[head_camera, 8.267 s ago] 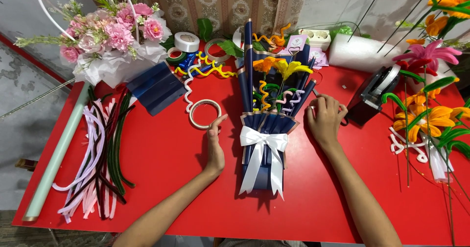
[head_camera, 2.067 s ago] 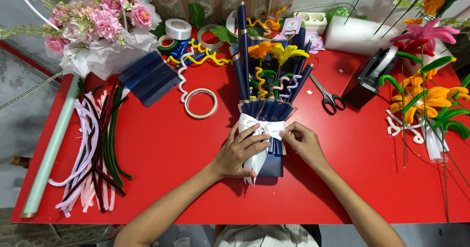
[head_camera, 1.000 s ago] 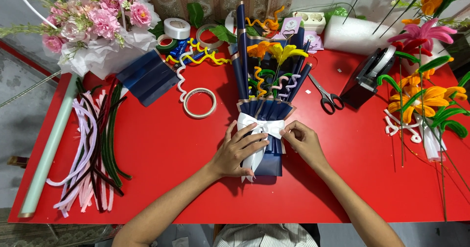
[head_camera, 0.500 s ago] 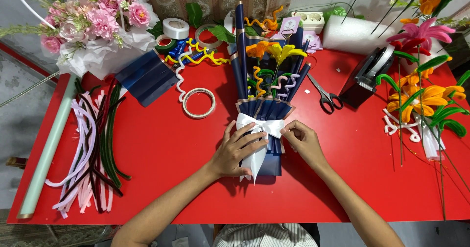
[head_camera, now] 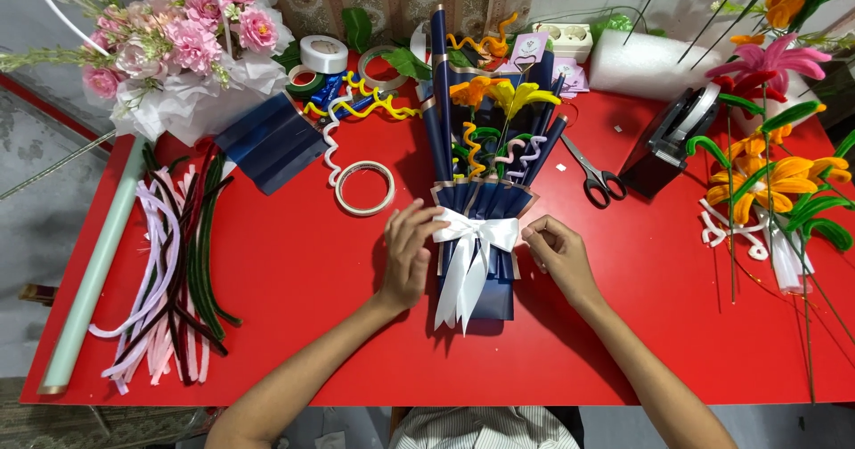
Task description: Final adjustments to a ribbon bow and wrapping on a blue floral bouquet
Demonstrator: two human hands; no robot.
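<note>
A view from above onto a red table [head_camera: 294, 324], with a person's two bare forearms reaching in from the bottom edge. At the centre lies a bouquet [head_camera: 485, 173] wrapped in navy paper with a pale trim, its top pointing away from the person; curly orange, yellow and purple pipe-cleaner flowers poke out of it. A white satin bow [head_camera: 470, 235] is tied around its narrow waist, the tails trailing down toward the person.

The left hand [head_camera: 408, 255] rests against the left side of the wrap, fingers loosely spread and slightly curled, fingertips touching the left loop of the bow. The right hand [head_camera: 557, 251] sits just to the right of the bow, fingers curled in toward its right loop (whether it actually pinches the ribbon cannot be told from here).

Around the bouquet: a ring of tape [head_camera: 364, 187] just up and left of the left hand, black-handled scissors [head_camera: 595, 175] to the right, and a dark tape dispenser [head_camera: 672, 139] beyond them. Far left lie a bundle of pipe cleaners [head_camera: 174, 271] in white, pink, dark red and green, beside a pale green paper roll [head_camera: 93, 262]. At top left stands a pink flower arrangement [head_camera: 178, 48] in white paper. Orange lilies [head_camera: 775, 177] on green stems lie along the right edge.
</note>
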